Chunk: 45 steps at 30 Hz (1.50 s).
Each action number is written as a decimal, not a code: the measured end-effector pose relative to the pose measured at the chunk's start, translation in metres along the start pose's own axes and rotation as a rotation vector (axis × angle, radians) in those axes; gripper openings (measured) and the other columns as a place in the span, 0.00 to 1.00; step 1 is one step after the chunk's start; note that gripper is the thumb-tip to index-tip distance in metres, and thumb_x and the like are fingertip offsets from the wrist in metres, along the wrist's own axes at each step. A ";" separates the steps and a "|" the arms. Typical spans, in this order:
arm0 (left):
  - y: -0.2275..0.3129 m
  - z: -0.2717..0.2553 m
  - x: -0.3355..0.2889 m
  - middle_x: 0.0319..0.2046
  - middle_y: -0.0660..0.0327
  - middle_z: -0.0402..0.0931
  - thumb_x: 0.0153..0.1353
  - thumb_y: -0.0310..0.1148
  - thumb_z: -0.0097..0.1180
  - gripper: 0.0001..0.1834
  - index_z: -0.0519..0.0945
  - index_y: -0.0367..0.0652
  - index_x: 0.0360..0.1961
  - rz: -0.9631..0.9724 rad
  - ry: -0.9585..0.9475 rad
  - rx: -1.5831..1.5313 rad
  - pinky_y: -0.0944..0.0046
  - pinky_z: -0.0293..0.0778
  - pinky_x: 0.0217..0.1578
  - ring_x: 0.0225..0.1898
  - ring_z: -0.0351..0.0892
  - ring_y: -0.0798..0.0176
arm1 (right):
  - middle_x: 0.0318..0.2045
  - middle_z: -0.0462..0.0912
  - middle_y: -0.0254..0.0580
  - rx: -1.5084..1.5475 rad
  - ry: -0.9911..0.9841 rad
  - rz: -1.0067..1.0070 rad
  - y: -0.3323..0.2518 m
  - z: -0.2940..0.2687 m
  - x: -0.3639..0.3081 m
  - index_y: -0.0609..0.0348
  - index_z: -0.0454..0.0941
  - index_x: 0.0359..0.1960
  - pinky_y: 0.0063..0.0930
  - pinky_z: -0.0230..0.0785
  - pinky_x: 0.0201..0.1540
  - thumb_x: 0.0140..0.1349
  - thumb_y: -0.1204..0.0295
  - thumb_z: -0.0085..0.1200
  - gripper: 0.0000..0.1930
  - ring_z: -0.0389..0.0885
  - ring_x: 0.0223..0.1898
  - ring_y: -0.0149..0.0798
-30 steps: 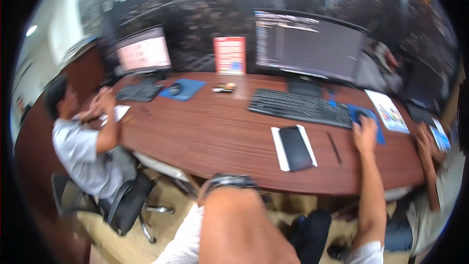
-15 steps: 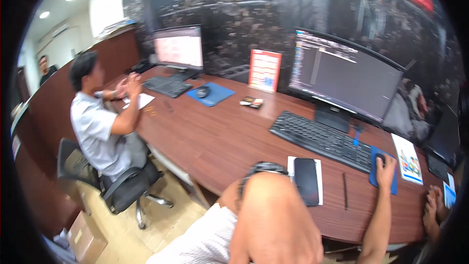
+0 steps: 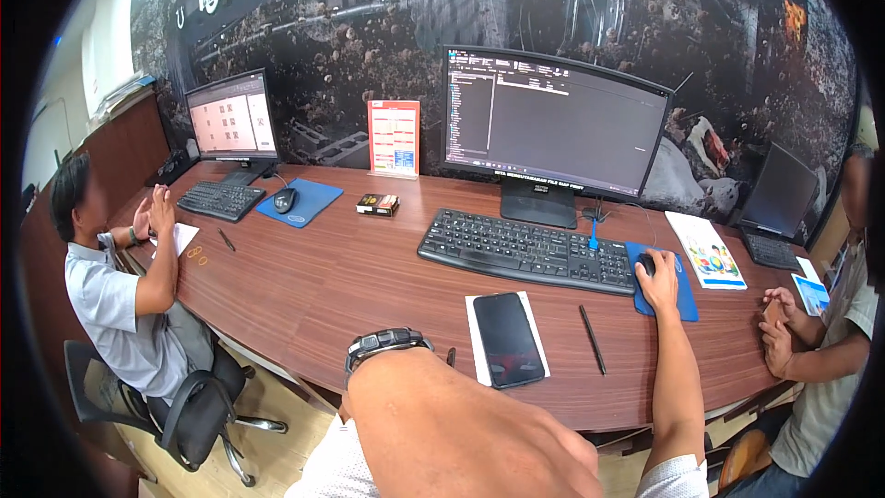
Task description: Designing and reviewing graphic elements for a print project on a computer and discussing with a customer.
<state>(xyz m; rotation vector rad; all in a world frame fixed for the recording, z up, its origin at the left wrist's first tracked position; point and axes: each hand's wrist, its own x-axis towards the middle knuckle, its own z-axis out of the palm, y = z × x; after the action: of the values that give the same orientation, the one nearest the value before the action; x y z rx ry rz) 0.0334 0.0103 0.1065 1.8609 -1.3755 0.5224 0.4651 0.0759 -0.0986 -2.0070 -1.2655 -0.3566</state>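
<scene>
Meanwhile, right hand [image 3: 658, 278] fingers clamp the mouse [image 3: 647, 264] on its blue pad [image 3: 683, 290]; left-hand fingers can't be told.

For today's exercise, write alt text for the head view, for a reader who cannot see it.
A person's right hand rests on a mouse on a blue pad beside a black keyboard and monitor on a curved wooden desk. The left forearm, wearing a watch, fills the foreground near a phone and pen. Two other people sit at the desk's ends.

dark wristwatch [image 3: 387, 343], short white sleeves [image 3: 671, 480]
</scene>
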 end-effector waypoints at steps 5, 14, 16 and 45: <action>-0.011 0.003 0.000 0.45 0.47 0.76 0.62 0.58 0.53 0.32 0.80 0.34 0.41 -0.017 0.004 -0.003 0.52 0.74 0.41 0.41 0.78 0.48 | 0.49 0.73 0.48 0.030 -0.004 -0.003 0.004 0.007 0.004 0.54 0.80 0.49 0.44 0.70 0.54 0.55 0.66 0.59 0.18 0.76 0.52 0.53; -0.016 0.007 0.003 0.44 0.48 0.77 0.61 0.57 0.55 0.31 0.80 0.34 0.41 -0.059 0.002 -0.049 0.53 0.74 0.41 0.41 0.78 0.48 | 0.46 0.73 0.51 0.051 0.018 -0.036 0.007 0.008 0.004 0.55 0.80 0.47 0.42 0.68 0.54 0.54 0.67 0.59 0.17 0.74 0.51 0.54; -0.015 0.005 0.004 0.44 0.48 0.77 0.60 0.57 0.56 0.31 0.80 0.34 0.41 -0.069 0.001 -0.052 0.53 0.74 0.41 0.41 0.78 0.48 | 0.46 0.73 0.51 0.057 0.019 -0.037 0.007 0.007 0.004 0.56 0.80 0.46 0.42 0.69 0.54 0.54 0.68 0.59 0.17 0.74 0.51 0.54; -0.006 0.001 0.003 0.41 0.51 0.79 0.58 0.54 0.61 0.28 0.80 0.35 0.41 -0.222 0.029 -0.095 0.54 0.75 0.40 0.40 0.78 0.49 | 0.49 0.73 0.50 0.042 -0.028 0.010 -0.003 0.003 0.004 0.56 0.81 0.47 0.42 0.69 0.55 0.54 0.66 0.59 0.18 0.75 0.52 0.53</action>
<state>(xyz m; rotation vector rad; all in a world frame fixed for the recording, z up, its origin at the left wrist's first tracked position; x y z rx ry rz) 0.0401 0.0089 0.1059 1.8919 -1.1368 0.3630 0.4636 0.0817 -0.0972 -1.9886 -1.2700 -0.2961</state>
